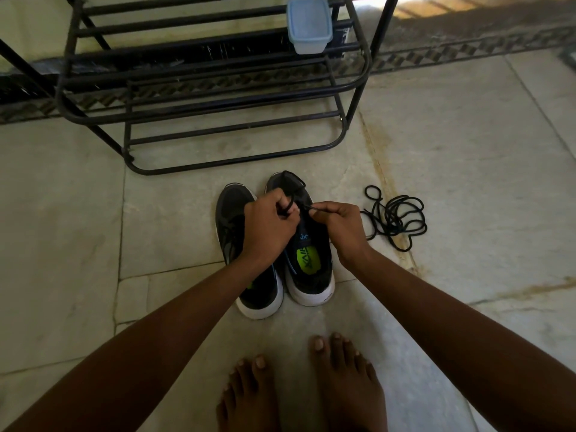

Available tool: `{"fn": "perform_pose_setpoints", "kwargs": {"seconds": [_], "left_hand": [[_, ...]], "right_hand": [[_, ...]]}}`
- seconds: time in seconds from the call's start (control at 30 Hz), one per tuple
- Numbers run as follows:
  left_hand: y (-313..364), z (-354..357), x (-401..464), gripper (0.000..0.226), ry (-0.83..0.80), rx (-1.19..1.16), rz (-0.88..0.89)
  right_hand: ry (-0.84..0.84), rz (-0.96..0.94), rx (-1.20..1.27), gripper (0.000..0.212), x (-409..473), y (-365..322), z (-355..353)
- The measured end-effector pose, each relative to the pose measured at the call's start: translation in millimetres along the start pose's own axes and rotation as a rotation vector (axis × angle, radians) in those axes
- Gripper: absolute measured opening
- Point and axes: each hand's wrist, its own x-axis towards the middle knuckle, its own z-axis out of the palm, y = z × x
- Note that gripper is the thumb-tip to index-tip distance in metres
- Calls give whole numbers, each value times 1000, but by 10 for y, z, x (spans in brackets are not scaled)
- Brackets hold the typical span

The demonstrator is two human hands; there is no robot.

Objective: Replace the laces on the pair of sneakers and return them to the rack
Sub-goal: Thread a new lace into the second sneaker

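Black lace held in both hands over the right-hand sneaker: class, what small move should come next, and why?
Probably draw the black lace taut through the black white-soled sneaker: the left hand grips a loop and the right hand pinches an end.

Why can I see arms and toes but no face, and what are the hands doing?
The camera sits on the person's head and looks down, so you see only their arms and bare feet. There is just this one picture. Two black sneakers stand side by side on the stone floor. The left hand and the right hand both pinch a black lace over the right sneaker. The left sneaker waits beside it. A loose pile of black lace lies on the floor to the right. Behind stands a black metal rack with a small plastic box on it.
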Motion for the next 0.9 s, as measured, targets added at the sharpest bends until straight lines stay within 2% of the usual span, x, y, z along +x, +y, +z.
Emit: {"fn": "perform_pose_setpoints", "kwargs": {"seconds": [0.43,0.73,0.9], "left_hand": [[-63,18,9,29,4,-110,-86],[-76,46,40,15,-42,-86,-126],[-28,48,52,17,-50,-30,-123]], "right_hand": [[17,-33,7,16,-43,-31,18],[14,-21,0,15,-44,-38,12],[32,-46,-87,10,-62,-50,16]]}}
